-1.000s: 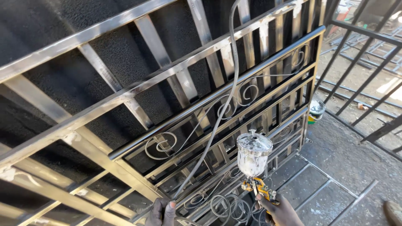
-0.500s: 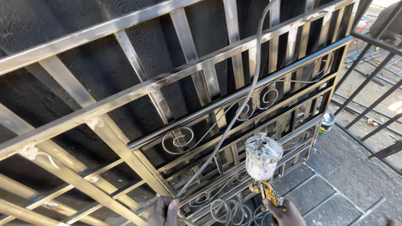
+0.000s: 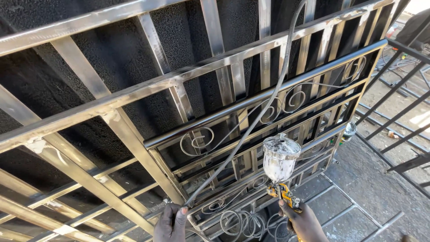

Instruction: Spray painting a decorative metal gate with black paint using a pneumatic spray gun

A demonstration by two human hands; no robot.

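Left hand (image 3: 171,222) at bottom edge, left of centre: fingers curled shut around the grey air hose (image 3: 251,130), pinching it near its low end. Only the upper part of the hand shows, the rest is cut by the frame.

Right hand (image 3: 304,222) at bottom, right of centre: closed in a grip on the handle of the spray gun (image 3: 283,195), yellow-and-metal body, held upright. Which finger is on the trigger, cannot tell.

One paint cup (image 3: 279,157) sits on top of the gun, translucent with grey overspray and a lid. One hose, running from the left hand up and right across the metalwork and out at the top edge.

Two hands, one gun, one cup, one hose.

Metal gates (image 3: 148,87) lean stacked against a dark rough wall (image 3: 112,49), filling most of the view; at least two frames, a near one with plain flat bars on the left, another with scroll curls behind and right of it. Exact gate count unclear. Scrolls: several, at least five visible on the middle rail and low near the hands.

One small can (image 3: 348,131) stands on the ground at the far right foot of the gates. Dark railing bars (image 3: 403,112) lie on the ground far right. Paved ground (image 3: 354,197) right of the gun, grey with overspray.
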